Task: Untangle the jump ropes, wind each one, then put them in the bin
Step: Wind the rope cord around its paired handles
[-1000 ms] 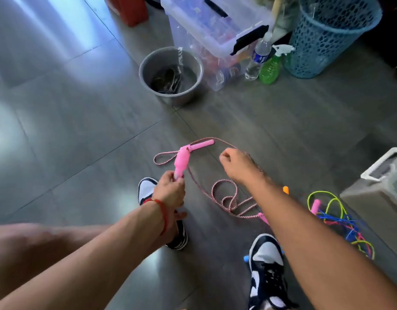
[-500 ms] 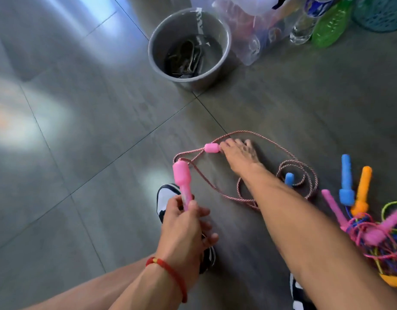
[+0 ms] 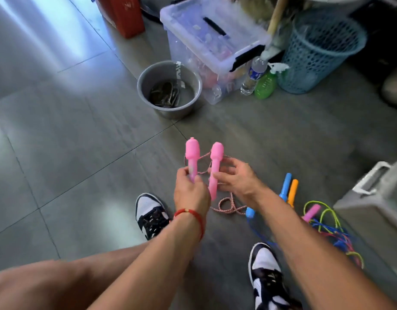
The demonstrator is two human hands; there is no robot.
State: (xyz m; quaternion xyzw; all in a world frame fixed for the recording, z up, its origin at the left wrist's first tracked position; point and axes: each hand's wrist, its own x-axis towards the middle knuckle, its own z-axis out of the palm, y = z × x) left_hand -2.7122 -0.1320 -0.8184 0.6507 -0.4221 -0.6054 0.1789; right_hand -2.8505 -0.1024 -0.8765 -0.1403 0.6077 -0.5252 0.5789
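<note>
Both forearms reach forward, left hand [image 3: 191,193] and right hand [image 3: 236,179] each curled in a pinching grip.

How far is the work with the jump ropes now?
Done: one rope lies in the grey bin. In hand: the left hand and right hand each hold a pink handle, side by side; their cord trails unwound on the floor. Left: winding it, then the tangle at the right.

Both pink handles up, side by side.
Left hand [image 3: 189,193] grips one handle [image 3: 192,158], right hand [image 3: 236,179] pinches the other [image 3: 215,167]; cord [image 3: 228,205] trails to the floor [image 3: 81,153].
</note>
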